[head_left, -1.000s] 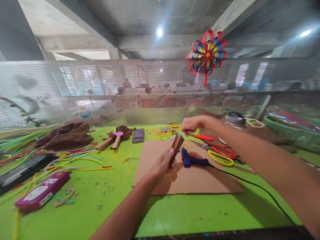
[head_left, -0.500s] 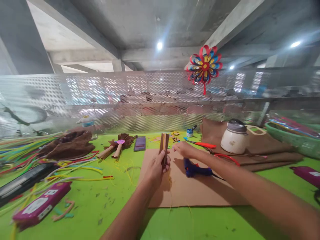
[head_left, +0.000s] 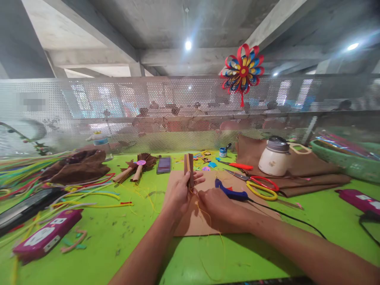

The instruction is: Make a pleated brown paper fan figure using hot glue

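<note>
My left hand (head_left: 179, 194) is closed around a folded brown strip (head_left: 189, 163) held upright, a yellow line running down its length. Some of its fingers stick out to the right behind the strip. Close beside the strip's lower end, my right hand (head_left: 216, 202) is pinched on a thin yellow thread (head_left: 210, 217), which trails down over the tan board (head_left: 204, 228). My fingers hide exactly where the thread meets the strip. A blue glue gun (head_left: 234, 194) with a black cord lies just past my right hand.
Scissors with red and yellow handles (head_left: 263, 190) lie right of the glue gun, near a red-handled tool (head_left: 241, 166). Farther right are a cream jar (head_left: 273, 158), brown sheets (head_left: 322, 180) and a green basket (head_left: 341, 158). Left are brown leaf-like pieces (head_left: 138, 168), colourful strips (head_left: 97, 196) and a magenta box (head_left: 47, 235).
My right hand has come down and left from above the glue gun to the yellow thread below the strip. The scissors' handles now show. My left hand still holds the strip.
</note>
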A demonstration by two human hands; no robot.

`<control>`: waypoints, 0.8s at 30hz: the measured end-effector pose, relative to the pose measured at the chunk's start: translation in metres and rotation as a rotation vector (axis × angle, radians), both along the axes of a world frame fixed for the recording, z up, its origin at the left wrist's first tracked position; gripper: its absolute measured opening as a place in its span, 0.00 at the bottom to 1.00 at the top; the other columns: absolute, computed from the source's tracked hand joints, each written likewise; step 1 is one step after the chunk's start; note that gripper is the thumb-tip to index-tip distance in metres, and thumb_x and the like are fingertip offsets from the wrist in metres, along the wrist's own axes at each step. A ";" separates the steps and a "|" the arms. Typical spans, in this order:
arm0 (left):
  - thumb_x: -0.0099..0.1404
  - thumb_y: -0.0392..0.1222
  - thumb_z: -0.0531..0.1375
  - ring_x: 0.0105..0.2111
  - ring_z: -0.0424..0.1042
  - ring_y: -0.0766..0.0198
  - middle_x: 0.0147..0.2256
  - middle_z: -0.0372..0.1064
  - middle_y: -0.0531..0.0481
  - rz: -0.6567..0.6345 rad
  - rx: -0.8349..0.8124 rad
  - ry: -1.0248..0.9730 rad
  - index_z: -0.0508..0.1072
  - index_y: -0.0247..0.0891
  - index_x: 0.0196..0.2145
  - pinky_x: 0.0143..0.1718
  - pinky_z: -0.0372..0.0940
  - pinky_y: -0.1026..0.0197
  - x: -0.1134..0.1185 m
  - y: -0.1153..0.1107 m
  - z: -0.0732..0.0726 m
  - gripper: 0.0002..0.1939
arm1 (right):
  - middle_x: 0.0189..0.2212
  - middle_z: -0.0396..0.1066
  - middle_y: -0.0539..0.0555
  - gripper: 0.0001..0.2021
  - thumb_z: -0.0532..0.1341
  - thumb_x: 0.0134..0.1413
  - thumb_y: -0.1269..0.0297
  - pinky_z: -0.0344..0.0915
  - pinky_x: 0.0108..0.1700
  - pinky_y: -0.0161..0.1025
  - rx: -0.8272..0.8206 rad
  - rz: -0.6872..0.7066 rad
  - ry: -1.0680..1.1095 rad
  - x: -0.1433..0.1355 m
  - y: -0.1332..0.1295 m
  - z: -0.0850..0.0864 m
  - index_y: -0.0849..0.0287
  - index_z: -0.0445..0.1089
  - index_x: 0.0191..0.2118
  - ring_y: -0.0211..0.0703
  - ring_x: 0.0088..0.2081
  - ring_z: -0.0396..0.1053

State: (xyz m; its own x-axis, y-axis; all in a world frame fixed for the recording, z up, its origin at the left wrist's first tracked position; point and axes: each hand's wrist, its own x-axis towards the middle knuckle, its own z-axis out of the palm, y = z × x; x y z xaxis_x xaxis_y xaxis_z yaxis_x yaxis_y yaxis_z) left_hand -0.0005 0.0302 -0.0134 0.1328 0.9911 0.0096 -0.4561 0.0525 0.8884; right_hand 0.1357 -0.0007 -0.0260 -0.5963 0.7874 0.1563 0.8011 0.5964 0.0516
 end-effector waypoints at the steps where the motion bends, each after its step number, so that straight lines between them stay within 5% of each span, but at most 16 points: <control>1: 0.63 0.41 0.52 0.28 0.72 0.64 0.32 0.71 0.42 -0.053 0.005 -0.026 0.67 0.33 0.38 0.15 0.53 0.71 0.001 -0.001 0.000 0.09 | 0.29 0.72 0.61 0.10 0.56 0.49 0.67 0.56 0.30 0.38 -0.011 -0.019 -0.028 -0.003 -0.002 0.002 0.65 0.66 0.38 0.49 0.31 0.70; 5: 0.63 0.41 0.51 0.16 0.63 0.71 0.21 0.66 0.50 -0.069 -0.001 -0.008 0.65 0.34 0.38 0.11 0.44 0.73 0.002 -0.003 -0.002 0.09 | 0.26 0.72 0.59 0.07 0.56 0.48 0.70 0.55 0.24 0.37 0.002 0.075 -0.115 -0.018 -0.020 0.003 0.65 0.67 0.34 0.47 0.26 0.70; 9: 0.63 0.41 0.51 0.12 0.56 0.75 0.17 0.59 0.56 0.011 -0.054 0.058 0.64 0.34 0.37 0.10 0.40 0.74 0.000 -0.002 -0.003 0.09 | 0.23 0.70 0.56 0.02 0.57 0.48 0.72 0.52 0.22 0.36 0.055 0.396 -0.122 -0.026 -0.070 0.002 0.64 0.66 0.31 0.42 0.22 0.65; 11: 0.63 0.41 0.50 0.12 0.54 0.76 0.17 0.57 0.57 0.034 -0.068 0.084 0.64 0.33 0.37 0.11 0.40 0.73 -0.001 0.000 -0.004 0.09 | 0.21 0.69 0.51 0.02 0.57 0.51 0.71 0.53 0.23 0.37 0.033 0.641 -0.111 -0.026 -0.093 0.009 0.60 0.66 0.30 0.40 0.22 0.64; 13: 0.63 0.41 0.49 0.11 0.53 0.76 0.17 0.57 0.57 0.054 -0.054 0.116 0.65 0.33 0.37 0.11 0.40 0.73 -0.001 0.001 -0.005 0.09 | 0.22 0.70 0.50 0.03 0.57 0.53 0.68 0.55 0.26 0.38 0.065 0.719 -0.035 -0.020 -0.100 0.024 0.58 0.67 0.30 0.41 0.25 0.65; 15: 0.63 0.41 0.49 0.11 0.52 0.76 0.17 0.56 0.58 0.066 -0.028 0.156 0.65 0.33 0.36 0.11 0.40 0.73 0.000 0.001 -0.007 0.10 | 0.28 0.72 0.53 0.06 0.55 0.56 0.64 0.58 0.33 0.40 0.104 0.647 0.049 -0.005 -0.086 0.040 0.59 0.67 0.32 0.43 0.31 0.66; 18: 0.63 0.41 0.50 0.11 0.51 0.76 0.16 0.55 0.58 0.055 -0.012 0.175 0.65 0.33 0.35 0.11 0.41 0.73 0.001 0.002 -0.011 0.09 | 0.35 0.72 0.58 0.10 0.50 0.57 0.71 0.58 0.40 0.38 0.118 0.273 0.213 0.031 -0.035 0.056 0.62 0.69 0.35 0.42 0.38 0.66; 20: 0.63 0.42 0.50 0.11 0.51 0.76 0.17 0.56 0.58 0.041 -0.026 0.159 0.66 0.33 0.35 0.11 0.41 0.73 0.002 0.003 -0.013 0.09 | 0.37 0.71 0.58 0.11 0.50 0.54 0.74 0.58 0.40 0.37 0.049 -0.007 0.174 0.056 0.000 0.055 0.62 0.70 0.37 0.43 0.40 0.66; 24: 0.63 0.41 0.51 0.11 0.54 0.76 0.17 0.58 0.56 0.074 -0.065 0.125 0.66 0.33 0.34 0.11 0.41 0.72 -0.001 0.009 -0.017 0.09 | 0.33 0.71 0.59 0.08 0.56 0.43 0.73 0.57 0.32 0.36 -0.180 -0.235 -0.076 0.085 0.033 0.033 0.61 0.70 0.31 0.47 0.35 0.67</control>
